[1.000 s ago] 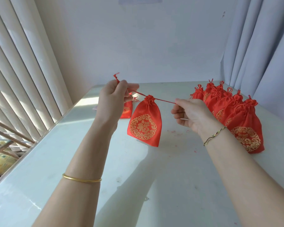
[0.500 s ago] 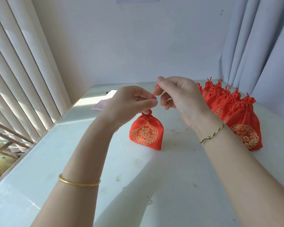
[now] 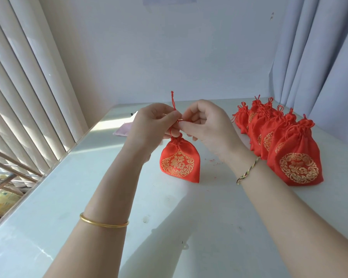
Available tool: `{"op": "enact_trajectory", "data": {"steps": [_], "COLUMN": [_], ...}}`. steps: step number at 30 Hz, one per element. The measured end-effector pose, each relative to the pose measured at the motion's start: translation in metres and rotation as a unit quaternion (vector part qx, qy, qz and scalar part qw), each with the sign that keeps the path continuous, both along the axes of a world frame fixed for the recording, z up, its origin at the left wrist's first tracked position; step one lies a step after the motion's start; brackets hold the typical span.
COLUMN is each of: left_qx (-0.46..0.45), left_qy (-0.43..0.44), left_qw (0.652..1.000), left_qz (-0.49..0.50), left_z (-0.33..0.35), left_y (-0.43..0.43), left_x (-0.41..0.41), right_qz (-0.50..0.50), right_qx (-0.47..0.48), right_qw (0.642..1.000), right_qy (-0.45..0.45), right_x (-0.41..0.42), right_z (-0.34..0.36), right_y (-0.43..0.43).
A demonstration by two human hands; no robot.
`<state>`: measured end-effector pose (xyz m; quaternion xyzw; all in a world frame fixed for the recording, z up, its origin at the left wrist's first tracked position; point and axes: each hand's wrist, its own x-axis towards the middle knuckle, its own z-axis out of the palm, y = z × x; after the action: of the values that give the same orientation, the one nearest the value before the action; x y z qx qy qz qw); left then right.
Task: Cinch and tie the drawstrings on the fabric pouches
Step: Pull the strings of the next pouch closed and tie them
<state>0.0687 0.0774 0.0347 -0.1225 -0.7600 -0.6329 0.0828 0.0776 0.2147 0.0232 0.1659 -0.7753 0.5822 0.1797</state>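
Note:
A red fabric pouch point(image 3: 178, 160) with a gold round emblem stands on the white table point(image 3: 189, 227), its neck gathered tight. Just above the neck, my left hand point(image 3: 155, 123) and my right hand point(image 3: 207, 125) meet fingertip to fingertip and pinch the thin red drawstring point(image 3: 173, 101). One loose end of the cord sticks straight up between the hands. The crossing of the cords is partly hidden by my fingers.
A row of several red pouches point(image 3: 293, 157) with cinched tops lines the table's right side by the grey curtain point(image 3: 319, 57). A pale pink flat item point(image 3: 122, 131) lies behind my left hand. Vertical blinds point(image 3: 28, 87) run along the left edge.
A second ago my hands were spread apart, pulling the cords taut with the pouch hanging. They have come together over the neck and the pouch now rests on the table.

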Motion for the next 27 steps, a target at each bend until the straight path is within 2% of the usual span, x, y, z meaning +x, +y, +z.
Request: {"op": "enact_trajectory", "data": {"steps": [6,12,14,16,20,23,27], "left_qx": [-0.007,-0.028,-0.028,-0.028,-0.062,-0.08,-0.13], "left_qy": [0.01,0.022,0.02,0.012,0.013,0.036,0.061], "left_qw": [1.0,0.998,0.997,0.997,0.993,0.988,0.986], "left_qz": [0.028,0.057,0.066,0.075,0.1,0.127,0.082], "left_z": [-0.002,-0.003,-0.001,0.002,0.007,0.009,0.013], "left_y": [0.002,0.002,0.002,0.001,0.001,-0.004,-0.006], "left_x": [0.0,-0.001,-0.001,0.001,0.005,0.006,0.011], "right_qz": [-0.043,-0.124,-0.137,-0.147,-0.129,-0.096,-0.046], "right_qx": [0.058,0.21,0.243,0.246,0.155,0.023,-0.151], "right_qw": [0.993,0.945,0.931,0.932,0.971,0.995,0.979], "right_qy": [0.088,0.218,0.234,0.22,0.13,0.014,-0.126], "right_x": [-0.003,-0.004,-0.004,-0.004,-0.005,-0.006,-0.006], "right_z": [-0.009,-0.01,-0.011,-0.011,-0.012,-0.011,-0.009], "right_y": [-0.004,-0.006,-0.007,-0.007,-0.007,-0.005,-0.003]}}
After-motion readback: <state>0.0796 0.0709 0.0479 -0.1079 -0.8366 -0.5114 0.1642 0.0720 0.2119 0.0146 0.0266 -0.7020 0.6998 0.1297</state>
